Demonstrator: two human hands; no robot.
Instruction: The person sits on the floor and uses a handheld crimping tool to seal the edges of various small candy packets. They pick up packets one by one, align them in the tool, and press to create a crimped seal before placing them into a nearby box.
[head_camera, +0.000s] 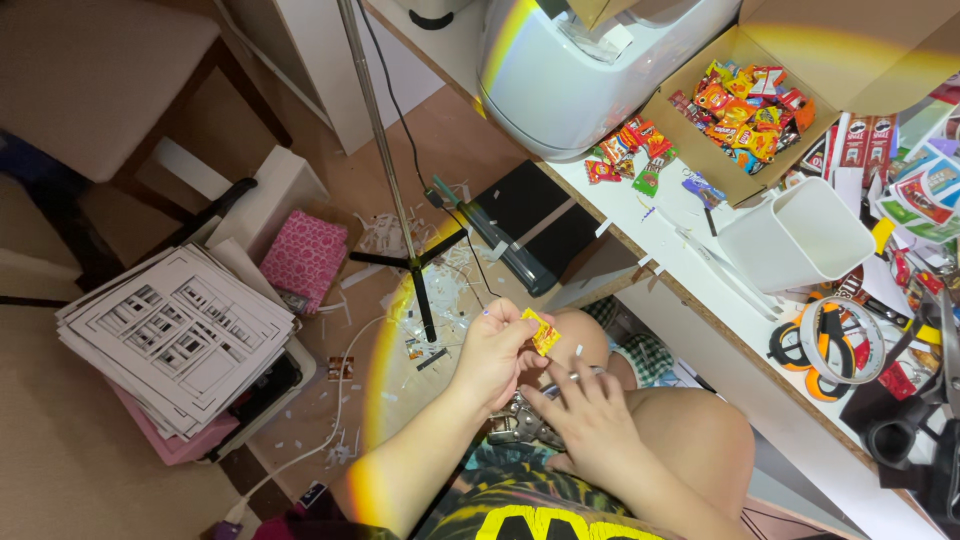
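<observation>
- desk edge's pretty jammed: white bin (797, 240), tape rolls (828, 345), open candy box (745, 110) all crowd it
- floor's blocked by tripod legs (420, 270) and paper stack (175, 335)
- open gap over the lap, between knee (690, 440) and tripod

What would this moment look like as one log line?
left hand: pinching yellow packet | right hand: on metal punch in lap | cardboard box: on table

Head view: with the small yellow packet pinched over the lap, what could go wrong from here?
1. The left hand pinches only the edge of the small yellow packet; it could slip to the floor and get lost among the paper scraps.
2. The metal punch tool rests loosely on the lap under the right hand and might slide off.
3. The right hand's fingers sit close to the tool, so a pinch seems possible.
</observation>
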